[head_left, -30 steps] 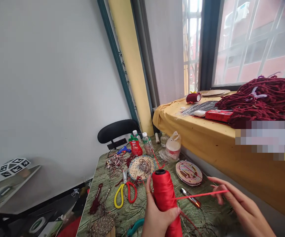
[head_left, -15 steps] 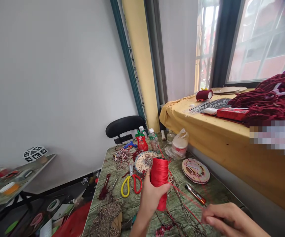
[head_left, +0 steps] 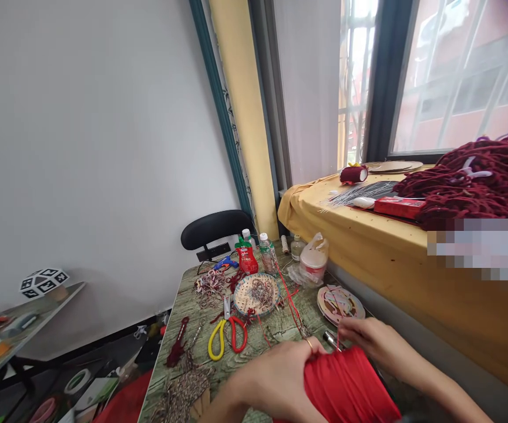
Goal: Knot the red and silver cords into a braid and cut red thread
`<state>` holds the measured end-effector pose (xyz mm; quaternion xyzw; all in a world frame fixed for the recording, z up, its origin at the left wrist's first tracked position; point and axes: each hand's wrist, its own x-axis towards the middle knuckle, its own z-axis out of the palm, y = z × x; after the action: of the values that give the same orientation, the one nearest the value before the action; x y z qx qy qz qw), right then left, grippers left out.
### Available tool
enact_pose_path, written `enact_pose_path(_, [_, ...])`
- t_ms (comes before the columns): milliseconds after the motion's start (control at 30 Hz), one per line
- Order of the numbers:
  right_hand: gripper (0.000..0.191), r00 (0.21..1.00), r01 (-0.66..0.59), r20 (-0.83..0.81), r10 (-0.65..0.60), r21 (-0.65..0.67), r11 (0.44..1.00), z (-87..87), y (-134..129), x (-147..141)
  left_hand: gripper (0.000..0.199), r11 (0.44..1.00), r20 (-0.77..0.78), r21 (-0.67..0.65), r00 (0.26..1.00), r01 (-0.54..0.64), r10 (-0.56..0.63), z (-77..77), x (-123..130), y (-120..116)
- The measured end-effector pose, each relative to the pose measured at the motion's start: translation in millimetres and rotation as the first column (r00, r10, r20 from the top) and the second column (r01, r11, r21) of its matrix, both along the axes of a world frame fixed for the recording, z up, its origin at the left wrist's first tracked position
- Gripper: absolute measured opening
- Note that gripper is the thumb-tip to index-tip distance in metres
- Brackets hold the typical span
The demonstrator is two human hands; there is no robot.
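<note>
The left hand (head_left: 280,376) grips the red thread spool (head_left: 346,385) above the desk (head_left: 236,364), while the right hand (head_left: 368,338) pinches its thread.

A: Status of hands?
B: Left hand (head_left: 280,376) grips the red thread spool (head_left: 346,385), held low and close. Right hand (head_left: 370,341) touches its far end.
A: Surroundings?
B: Scissors (head_left: 225,335) and woven tray (head_left: 257,294) lie beyond on the table (head_left: 183,329).
</note>
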<state>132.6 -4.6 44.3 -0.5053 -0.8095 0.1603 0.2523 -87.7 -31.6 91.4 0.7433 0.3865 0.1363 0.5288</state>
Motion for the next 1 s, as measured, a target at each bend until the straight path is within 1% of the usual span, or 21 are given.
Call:
enact_pose_path(67, [0.026, 0.992, 0.089, 0.08, -0.097, 0.102, 0.991, 8.9, 0, -2, 0.071, 0.976, -0.273, 0.217, 0.96, -0.006, 0.066, -3.9, 10, 2])
enact_pose_path(100, [0.025, 0.987, 0.109, 0.105, -0.125, 0.147, 0.983, 12.0, -4, -5, 0.07, 0.953, -0.334, 0.302, 0.932, -0.033, 0.139, -8.8, 14, 5])
enact_pose_path(133, [0.023, 0.983, 0.119, 0.115, -0.143, 0.195, 0.974, 13.3, -9, -8, 0.067, 0.929, -0.357, 0.363, 0.91, -0.073, 0.211, -14.9, 18, 9])
enact_pose_path(200, [0.021, 0.985, 0.088, 0.12, -0.122, 0.259, 0.962, 9.4, -23, -19, 0.063, 0.881, -0.322, 0.43, 0.879, -0.196, 0.352, -27.2, 24, 20])
enact_pose_path(267, [0.02, 0.993, 0.041, 0.092, -0.07, 0.28, 0.959, -1.1, -34, -33, 0.062, 0.841, -0.209, 0.409, 0.861, -0.353, 0.463, -35.3, 25, 31])
enact_pose_path(333, [0.021, 1.0, 0.004, 0.022, -0.01, 0.257, 0.966, -12.2, -39, -43, 0.06, 0.868, -0.034, 0.225, 0.887, -0.443, 0.461, -35.9, 20, 38])
enact_pose_path(367, [0.022, 1.0, -0.023, -0.014, 0.027, 0.232, 0.972, -16.0, -38, -45, 0.059, 0.901, 0.072, 0.089, 0.905, -0.425, 0.42, -33.3, 16, 39])
enact_pose_path(400, [0.022, 0.996, -0.061, -0.047, 0.072, 0.203, 0.977, -18.0, -35, -46, 0.059, 0.934, 0.177, -0.04, 0.918, -0.354, 0.356, -29.0, 11, 39])
enact_pose_path(433, [0.022, 0.991, -0.097, -0.079, 0.112, 0.173, 0.98, -18.2, -31, -45, 0.062, 0.96, 0.262, -0.131, 0.925, -0.248, 0.274, -23.5, 6, 37])
enact_pose_path(467, [0.022, 0.984, -0.129, -0.104, 0.145, 0.147, 0.981, -16.7, -26, -43, 0.064, 0.977, 0.307, -0.165, 0.934, -0.136, 0.182, -17.4, 1, 34])
enact_pose_path(500, [0.022, 0.979, -0.153, -0.114, 0.168, 0.129, 0.98, -13.9, -20, -40, 0.067, 0.989, 0.295, -0.143, 0.953, -0.035, 0.076, -11.4, -4, 30])
enact_pose_path(567, [0.022, 0.983, -0.158, -0.075, 0.168, 0.118, 0.98, -6.7, -8, -33, 0.068, 0.995, 0.092, 0.002, 0.99, 0.104, -0.103, -2.5, -10, 20])
enact_pose_path(600, [0.022, 0.989, -0.141, -0.03, 0.145, 0.125, 0.982, -3.4, -3, -30, 0.066, 0.986, -0.06, 0.092, 0.989, 0.142, -0.137, -0.7, -11, 16])
enact_pose_path(633, [0.022, 0.993, -0.119, 0.026, 0.117, 0.141, 0.983, -0.7, 1, -28, 0.065, 0.971, -0.204, 0.182, 0.972, 0.156, -0.118, -0.9, -10, 13])
enact_pose_path(667, [0.021, 0.992, -0.101, 0.085, 0.088, 0.162, 0.982, 1.1, 3, -26, 0.064, 0.953, -0.317, 0.269, 0.947, 0.141, -0.051, -3.1, -8, 11])
enact_pose_path(733, [0.019, 0.984, -0.058, 0.179, 0.018, 0.224, 0.973, 1.5, 2, -27, 0.06, 0.904, -0.417, 0.428, 0.891, 0.018, 0.179, -11.4, -2, 11])
enact_pose_path(800, [0.016, 0.972, -0.041, 0.233, -0.028, 0.285, 0.958, -1.5, -5, -30, 0.05, 0.828, -0.394, 0.538, 0.82, -0.161, 0.415, -20.3, 6, 16])
enact_pose_path(867, [0.015, 0.972, -0.027, 0.229, -0.051, 0.324, 0.946, -5.4, -13, -35, 0.044, 0.746, -0.32, 0.581, 0.75, -0.327, 0.579, -25.0, 13, 23])
enact_pose_path(933, [0.018, 0.985, -0.028, 0.172, -0.029, 0.319, 0.947, -8.2, -21, -40, 0.046, 0.707, -0.208, 0.533, 0.739, -0.464, 0.641, -23.6, 18, 30])
enact_pose_path(967, [0.02, 0.991, -0.036, 0.134, -0.005, 0.299, 0.954, -8.8, -23, -43, 0.049, 0.719, -0.126, 0.458, 0.763, -0.522, 0.634, -20.6, 19, 33])
enact_pose_path(1000, [0.021, 0.995, -0.057, 0.096, 0.032, 0.271, 0.961, -8.6, -24, -45, 0.052, 0.755, -0.019, 0.346, 0.801, -0.557, 0.599, -16.3, 18, 35])
